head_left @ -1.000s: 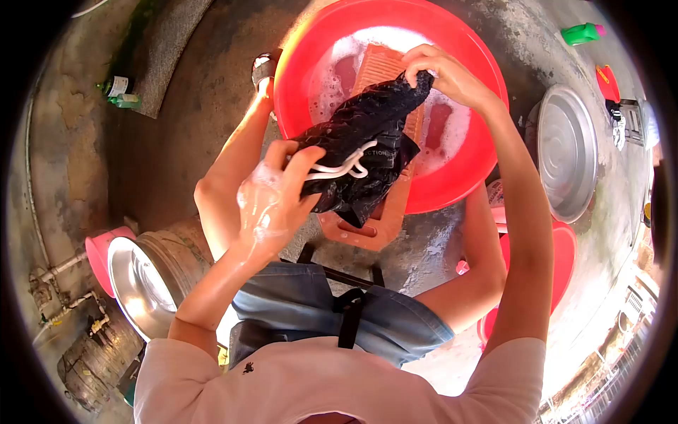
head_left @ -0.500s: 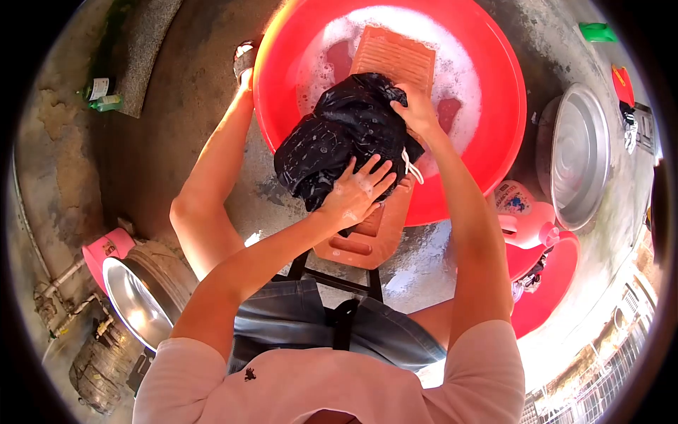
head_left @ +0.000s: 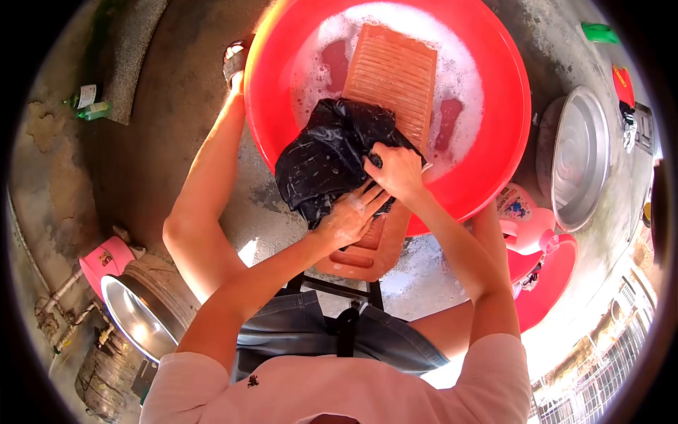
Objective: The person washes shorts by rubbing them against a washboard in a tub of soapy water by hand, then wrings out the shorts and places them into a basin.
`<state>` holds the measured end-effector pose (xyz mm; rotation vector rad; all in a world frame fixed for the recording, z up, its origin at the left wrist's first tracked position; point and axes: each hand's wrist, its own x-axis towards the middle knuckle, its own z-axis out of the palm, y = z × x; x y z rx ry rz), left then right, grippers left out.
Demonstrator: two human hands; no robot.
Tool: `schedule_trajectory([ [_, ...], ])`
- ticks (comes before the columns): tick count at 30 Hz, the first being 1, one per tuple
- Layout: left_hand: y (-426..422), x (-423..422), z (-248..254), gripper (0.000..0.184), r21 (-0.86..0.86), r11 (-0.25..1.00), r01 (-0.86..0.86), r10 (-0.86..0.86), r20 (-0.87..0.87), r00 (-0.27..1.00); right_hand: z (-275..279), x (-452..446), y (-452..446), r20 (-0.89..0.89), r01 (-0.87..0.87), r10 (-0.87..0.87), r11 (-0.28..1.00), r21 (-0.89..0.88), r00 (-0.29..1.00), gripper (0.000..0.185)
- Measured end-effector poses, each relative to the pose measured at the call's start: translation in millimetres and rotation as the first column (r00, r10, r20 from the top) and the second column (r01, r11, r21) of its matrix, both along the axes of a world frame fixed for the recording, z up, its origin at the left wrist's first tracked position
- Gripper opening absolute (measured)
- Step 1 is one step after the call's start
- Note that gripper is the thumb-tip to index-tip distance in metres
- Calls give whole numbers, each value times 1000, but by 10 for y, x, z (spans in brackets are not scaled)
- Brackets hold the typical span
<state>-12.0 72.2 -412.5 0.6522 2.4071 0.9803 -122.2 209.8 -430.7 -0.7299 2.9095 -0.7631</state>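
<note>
Left hand flat, right hand curled, both on black cloth.
Its bulk lies forward-left, across the washboard; right grip unclear.

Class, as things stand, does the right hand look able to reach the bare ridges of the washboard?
Probably yes: the right hand touches the black cloth on the washboard, whose far ridges lie uncovered, with nothing seen blocking the way.
</note>
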Motion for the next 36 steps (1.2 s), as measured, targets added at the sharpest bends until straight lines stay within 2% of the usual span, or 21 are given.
schedule_trajectory([
  [1, 3, 12, 24, 62, 26, 1000, -10, 8, 66, 998, -63, 115, 22, -128, -62, 55, 997, -50, 990, 31],
  [2, 2, 98, -16, 61, 10, 1000, -13, 13, -44, 999, -206, -22, 51, 87, 90, -99, 990, 105, 991, 30],
  [3, -15, 77, 50, 60, -8, 1000, -2, 2, -85, 996, -408, -309, 69, 33, 153, -163, 968, 200, 986, 30],
  [4, -41, 73, 61, 59, -41, 999, 18, -22, -86, 996, -639, -609, 137, -116, 204, -194, 976, 82, 974, 32],
  [7, -66, 47, 30, 57, -37, 999, -12, 8, -114, 993, -467, -697, 151, -41, 261, -258, 947, 188, 965, 29],
  [10, 15, 62, 22, 56, 2, 998, -70, 70, -75, 995, 15, 102, 42, 173, 64, -62, 998, -9, 983, 29],
  [11, 30, 100, 50, 56, 0, 997, -83, 83, -50, 995, -131, 220, 78, 47, 1, 1, 999, -37, 999, 29],
  [15, 159, 24, 129, 44, -136, 981, -142, 113, -204, 972, -645, -778, 290, 18, 324, -349, 888, 326, 937, 34],
  [16, 214, -118, 172, 37, -252, 957, -144, 92, -206, 974, -597, -986, 335, 83, 302, -361, 869, 391, 929, 38],
  [18, 292, -297, 222, 33, -64, 929, -366, 367, 1, 930, -544, -1116, 481, 337, 262, -328, 938, 228, 882, 45],
  [19, 351, -339, 273, 31, 14, 874, -485, 479, 133, 867, -530, -1137, 564, 425, 270, -274, 960, 73, 862, 48],
  [20, 409, -331, 356, 25, 193, 670, -717, 537, 541, 647, -508, -1136, 694, 598, 408, -308, 912, -35, 740, 50],
  [21, 483, -264, 476, 26, 212, 271, -939, 250, 927, 281, -149, -1145, 718, 751, 550, -289, 827, -116, 593, 54],
  [22, 477, -235, 701, 26, 162, 164, -973, 199, 961, 194, 173, -1183, 760, 879, 601, -177, 786, -145, 443, 54],
  [23, 437, -198, 870, 25, 94, 55, -994, 142, 985, 101, 239, -1169, 766, 853, 621, -98, 728, -290, 513, 48],
  [25, 266, -95, 673, 27, 248, 443, -861, 724, 467, 507, 72, -1174, 743, 756, 495, -76, 797, -345, 650, 44],
  [27, -32, -116, 556, 54, -14, 830, -558, 558, -22, 830, -174, -1049, 517, 307, 255, -249, 967, 22, 919, 46],
  [29, -167, -77, 408, 63, -106, 905, -411, 339, -403, 850, -333, -820, 243, 424, 285, -188, 942, -179, 886, 49],
  [31, -309, 9, 414, 56, -66, 958, -279, 241, -343, 908, -452, -739, 196, 366, 218, -56, 883, -417, 929, 51],
  [34, -433, 260, 315, 49, -60, 987, -151, 129, -274, 953, -504, -707, 292, 134, 128, -101, 968, -214, 986, 36],
  [36, -388, 257, 264, 49, -90, 980, -178, 156, -206, 966, -397, -562, 211, 126, 333, -315, 929, -160, 941, 27],
])
